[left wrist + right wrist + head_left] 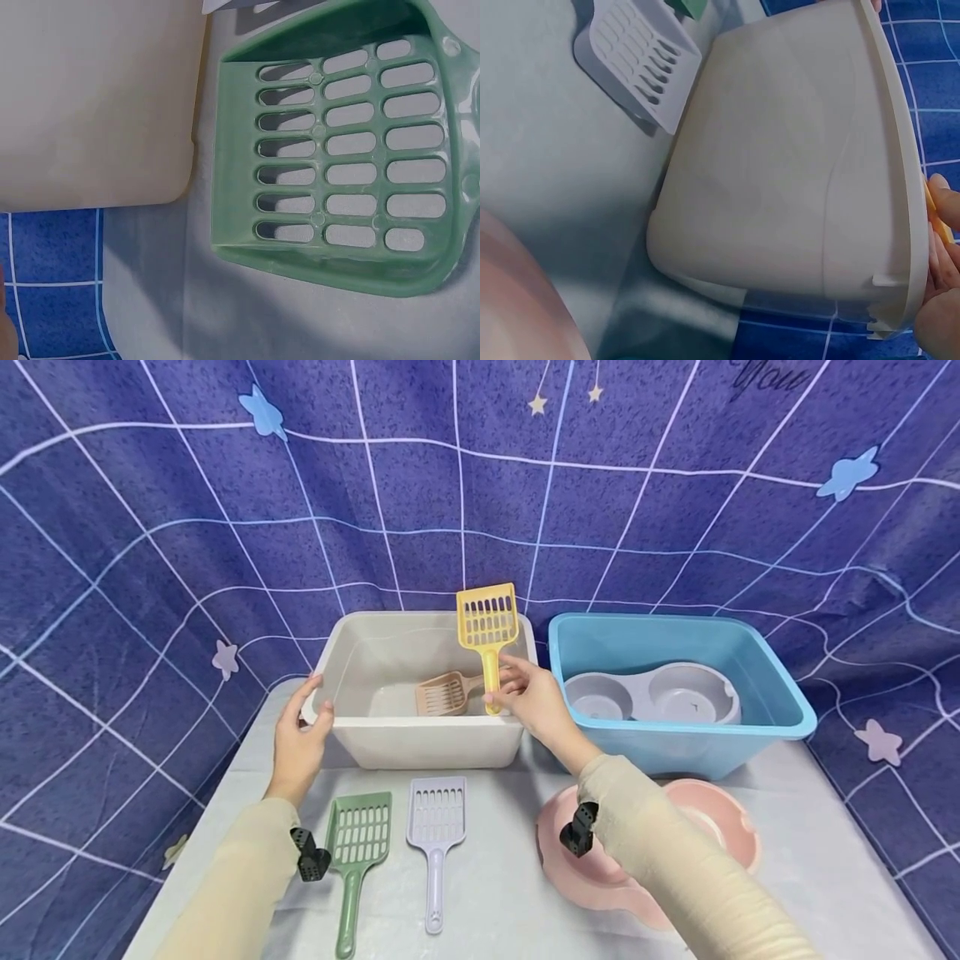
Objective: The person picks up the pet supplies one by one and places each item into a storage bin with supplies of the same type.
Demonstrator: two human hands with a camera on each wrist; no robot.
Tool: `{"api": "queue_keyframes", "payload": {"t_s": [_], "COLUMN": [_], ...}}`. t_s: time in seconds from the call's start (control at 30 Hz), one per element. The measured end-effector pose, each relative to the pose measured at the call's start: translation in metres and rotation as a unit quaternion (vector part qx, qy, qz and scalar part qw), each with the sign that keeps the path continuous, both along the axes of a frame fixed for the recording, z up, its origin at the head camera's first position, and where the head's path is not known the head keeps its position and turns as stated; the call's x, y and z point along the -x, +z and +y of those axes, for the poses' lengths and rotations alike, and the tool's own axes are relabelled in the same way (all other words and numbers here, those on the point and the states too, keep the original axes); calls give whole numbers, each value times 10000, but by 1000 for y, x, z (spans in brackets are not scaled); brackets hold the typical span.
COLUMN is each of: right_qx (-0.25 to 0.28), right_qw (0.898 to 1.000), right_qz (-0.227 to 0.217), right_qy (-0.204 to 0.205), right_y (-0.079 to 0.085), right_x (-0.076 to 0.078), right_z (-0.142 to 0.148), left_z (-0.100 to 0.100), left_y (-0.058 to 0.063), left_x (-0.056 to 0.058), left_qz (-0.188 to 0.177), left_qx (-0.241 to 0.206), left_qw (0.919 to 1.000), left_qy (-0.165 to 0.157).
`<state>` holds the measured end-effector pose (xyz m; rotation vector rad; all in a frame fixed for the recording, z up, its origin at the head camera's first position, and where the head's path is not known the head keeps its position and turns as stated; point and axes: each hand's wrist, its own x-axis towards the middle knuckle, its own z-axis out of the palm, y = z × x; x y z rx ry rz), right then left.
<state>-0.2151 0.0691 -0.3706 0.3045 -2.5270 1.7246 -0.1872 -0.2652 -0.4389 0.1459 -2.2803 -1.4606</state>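
Observation:
My right hand (528, 693) pinches the handle of a yellow litter scoop (488, 618) at the white litter box's front right corner, the slotted head pointing up. Inside that white litter box (420, 743) lies a brown litter scoop (442, 695), its handle running behind the yellow one toward my right fingers. At the box's front left corner, my left hand (296, 743) holds the rim between thumb and fingers. On the table before the box lie a green litter scoop (360, 831) and a lilac litter scoop (437, 818), heads toward it. The green scoop's slotted head fills much of the left wrist view.
A blue litter box (675, 747) stands to the right, with a grey double pet bowl (637, 689) inside. In front of it, a pink double bowl (558, 852) lies partly under my right forearm. A blue patterned curtain (405, 485) hangs behind the table (495, 893).

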Motion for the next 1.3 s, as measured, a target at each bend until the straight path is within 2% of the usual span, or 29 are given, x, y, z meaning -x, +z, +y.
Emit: {"api": "queue_keyframes", "payload": {"t_s": [0.33,0.73,1.03,1.17,1.3], "right_qx": [320,1114,1601,1807,1806], "right_qw": [9989,9921,9820,9786,9795], "right_qz": [315,580,988,978,891], "right_qy": [93,-24,-149,-99,-12], "right_y": [-3,-9,0,5,8], "right_x": [-2,-9,-31,-43,-56], "right_z": [0,1,-6,-6,-5], "left_z": [0,-2,-3,-2,0], "left_y": [0,-1,0,1,1], "left_x": [-4,-3,-2,-2,0], "left_qz": [-84,-49,-124,-123,-75], "left_qx": [24,146,146,113,2], "left_qw": [9999,9998,9997,9997,9999], "left_qy": [73,98,181,158,133]}}
